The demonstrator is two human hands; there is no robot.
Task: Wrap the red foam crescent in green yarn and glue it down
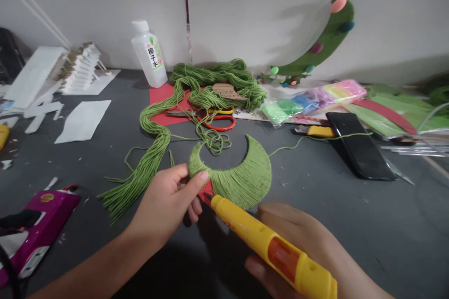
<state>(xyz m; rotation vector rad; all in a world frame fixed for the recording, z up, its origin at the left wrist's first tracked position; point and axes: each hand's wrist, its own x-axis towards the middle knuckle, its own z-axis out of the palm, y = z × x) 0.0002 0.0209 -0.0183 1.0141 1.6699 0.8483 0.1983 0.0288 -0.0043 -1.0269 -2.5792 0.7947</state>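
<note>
My left hand (pixel 167 203) pinches the left part of a crescent shape (pixel 242 175) wrapped in green yarn, thumb on top at a bare red patch of its base. My right hand (pixel 301 247) is closed round a yellow and orange glue gun (pixel 273 247), its tip touching that red patch. A loose green strand runs from the crescent up to a tangle of yarn (pixel 213 142).
A big skein of green yarn (pixel 210 84) lies on red paper with red-handled scissors (pixel 219 121). A white bottle (pixel 149 53), a black phone (pixel 359 149), a yellow knife (pixel 315 131), coloured clay packs (pixel 312 98), white foam pieces (pixel 82 121) and a magenta tool (pixel 38 224) lie around on the dark table.
</note>
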